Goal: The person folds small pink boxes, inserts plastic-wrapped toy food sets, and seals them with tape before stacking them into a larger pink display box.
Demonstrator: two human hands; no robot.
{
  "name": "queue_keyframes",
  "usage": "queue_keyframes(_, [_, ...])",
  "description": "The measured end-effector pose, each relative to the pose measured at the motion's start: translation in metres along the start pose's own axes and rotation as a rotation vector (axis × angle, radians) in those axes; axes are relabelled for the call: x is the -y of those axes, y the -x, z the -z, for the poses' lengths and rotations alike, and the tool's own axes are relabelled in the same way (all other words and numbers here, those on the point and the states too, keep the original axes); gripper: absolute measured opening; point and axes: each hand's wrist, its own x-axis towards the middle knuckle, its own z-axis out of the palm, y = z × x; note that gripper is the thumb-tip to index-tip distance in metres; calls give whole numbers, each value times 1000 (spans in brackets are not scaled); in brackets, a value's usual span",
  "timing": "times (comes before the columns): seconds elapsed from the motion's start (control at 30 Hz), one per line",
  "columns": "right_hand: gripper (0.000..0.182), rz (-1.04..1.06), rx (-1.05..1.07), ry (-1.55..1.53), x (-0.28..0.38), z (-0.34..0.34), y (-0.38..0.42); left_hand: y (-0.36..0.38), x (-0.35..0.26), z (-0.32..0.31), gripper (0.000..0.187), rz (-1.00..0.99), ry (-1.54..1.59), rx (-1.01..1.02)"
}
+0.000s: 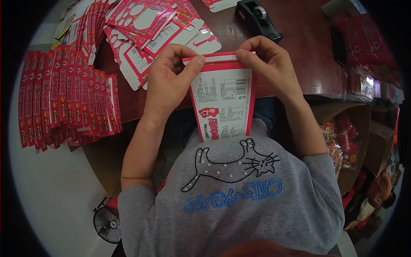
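Observation:
A red and white printed carton sleeve (222, 103) stands between my chest and the edge of the brown table (299, 51). My left hand (169, 79) pinches its top left corner with thumb and fingers. My right hand (267, 64) presses down the folded top flap at the right corner. The sleeve's white back panel with a barcode and a red bear faces the camera.
A fanned row of folded red cartons (68, 98) lies at the left. Flat die-cut carton blanks (145, 30) are piled at the back left. A black tape dispenser (257, 17) sits behind my hands. An open cardboard box (346, 137) of packets stands at the right; a small fan (107, 222) is on the floor.

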Motion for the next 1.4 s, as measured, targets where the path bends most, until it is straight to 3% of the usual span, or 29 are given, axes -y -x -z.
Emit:
queue_keyframes(0.13, [21,37,45,15,2,8,5,3,-9,3,18,-6,20,89])
queue_keyframes(0.23, [22,-38,134,-7,0,13,17,11,-1,0,20,-87,128,155])
queue_keyframes(0.3, [22,32,135,79,-1,13,22,11,1,-1,19,-155,132,180])
queue_keyframes(0.43, [21,-36,53,58,12,15,11,3,-9,-3,16,-60,136,149])
queue_keyframes(0.6, [24,-29,186,173,5,22,5,-6,13,7,16,-107,80,276])
queue_keyframes(0.83, [26,-8,201,139,1,28,26,-3,36,-4,18,-54,336,184])
queue_keyframes(0.87, [29,64,123,246,2,29,27,-10,40,-2,18,-68,337,163])
queue_keyframes(0.93, [32,150,49,348,-6,41,21,-26,42,4,23,38,227,174])
queue_keyframes(1.0, [41,297,-391,595,-31,69,6,-48,41,11,26,26,101,214])
queue_keyframes(1.03, [48,349,-509,783,-59,89,-3,-59,41,14,29,23,-23,266])
queue_keyframes(1.07, [48,350,-517,778,-68,89,-8,-69,41,15,29,20,-31,271])
queue_keyframes(1.13, [43,-181,-416,324,-77,90,-11,-88,37,12,50,70,-112,413])
queue_keyframes(1.17, [43,-179,-450,323,-83,89,-13,-92,37,8,50,56,-118,443])
queue_keyframes(1.23, [40,-195,-503,184,-85,79,-20,-80,32,-10,75,-380,-804,123])
queue_keyframes(1.27, [39,-209,-513,163,-83,80,-24,-70,30,-24,102,-291,-846,166])
queue_keyframes(1.33, [39,-228,-542,153,-76,84,-27,-38,34,-56,110,-242,-1254,174])
queue_keyframes(1.4, [45,-335,-410,100,-69,87,-33,-24,45,-70,117,-158,-1299,268])
